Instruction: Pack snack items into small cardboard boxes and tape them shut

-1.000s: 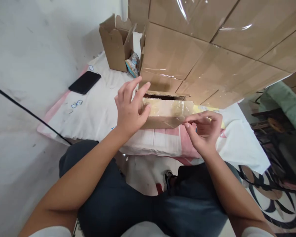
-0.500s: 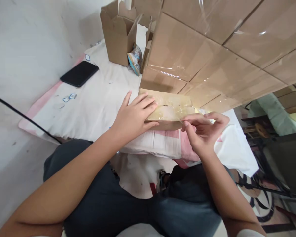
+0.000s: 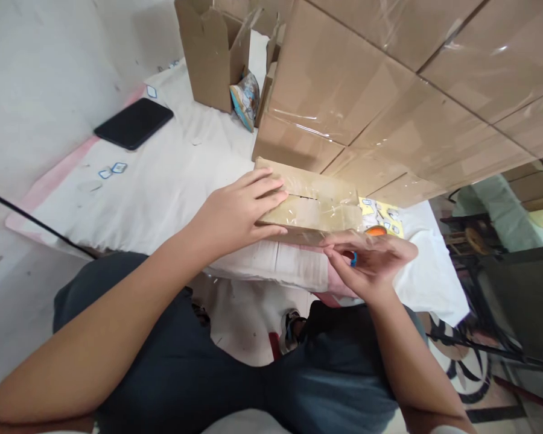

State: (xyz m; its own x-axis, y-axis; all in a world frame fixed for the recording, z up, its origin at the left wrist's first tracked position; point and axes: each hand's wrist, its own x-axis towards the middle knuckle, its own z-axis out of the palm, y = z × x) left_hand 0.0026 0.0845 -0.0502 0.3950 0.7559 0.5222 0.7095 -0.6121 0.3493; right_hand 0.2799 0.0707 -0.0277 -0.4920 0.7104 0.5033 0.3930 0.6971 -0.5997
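Note:
A small cardboard box (image 3: 305, 211) lies lengthwise before me, with shiny clear tape (image 3: 339, 214) along its top. My left hand (image 3: 242, 205) grips its left end, fingers over the top and thumb along the near side. At the near right corner, my right hand (image 3: 366, 259) has thumb and forefinger pinched together; what is between them is too small to make out. Partly hidden behind that hand are an orange rounded thing (image 3: 375, 231) and a blue curved piece (image 3: 353, 259), whose kind I cannot tell. A yellow printed sheet (image 3: 382, 216) lies beside the box.
A tall stack of taped cardboard boxes (image 3: 380, 114) rises behind the small box. An open carton (image 3: 210, 60) and a printed packet (image 3: 245, 101) stand at the back left. On the white cloth (image 3: 181, 181) lie a black phone (image 3: 134, 123) and small stickers (image 3: 113, 170).
My right hand has moved slightly down and left along the box's near corner, still pinched. The orange and blue pieces now show beside it. My left hand stays on the box.

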